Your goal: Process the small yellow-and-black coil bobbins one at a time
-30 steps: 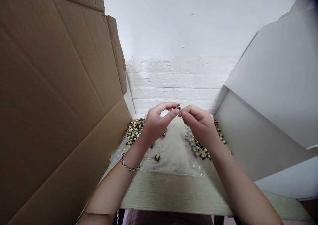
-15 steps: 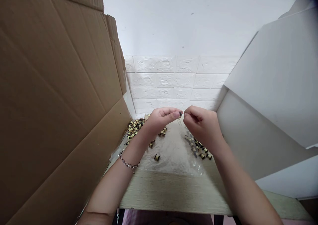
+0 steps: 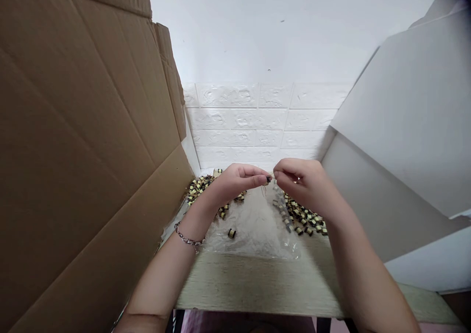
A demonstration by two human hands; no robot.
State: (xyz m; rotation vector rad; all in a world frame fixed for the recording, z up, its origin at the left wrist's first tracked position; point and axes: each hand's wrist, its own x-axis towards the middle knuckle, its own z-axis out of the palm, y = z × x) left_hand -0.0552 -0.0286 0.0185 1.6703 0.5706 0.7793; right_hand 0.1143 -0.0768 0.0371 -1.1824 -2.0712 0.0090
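Observation:
Between thumb and fingers, my left hand [image 3: 245, 178] pinches a small dark component [image 3: 268, 180] with thin wires hanging below it. Just right of it, my right hand [image 3: 303, 183] is closed with thumb and index finger together; a thin wire seems to run to the fingertips, too small to make out clearly. Below the hands lies a clear plastic bag [image 3: 253, 230], with a single black-and-yellow component [image 3: 231, 233] on it. Similar pieces form a left pile [image 3: 198, 186], partly behind my left forearm, and a right pile [image 3: 301, 215] under my right hand.
A tall brown cardboard panel [image 3: 91, 127] stands along the left side. White panels [image 3: 397, 127] rise on the right. Behind the wooden table [image 3: 257, 284] is a white brick-patterned wall [image 3: 243, 119].
Both hands have lowered slightly, and my right hand has shifted a little to the right. More of the right pile shows now. The held component has tipped slightly.

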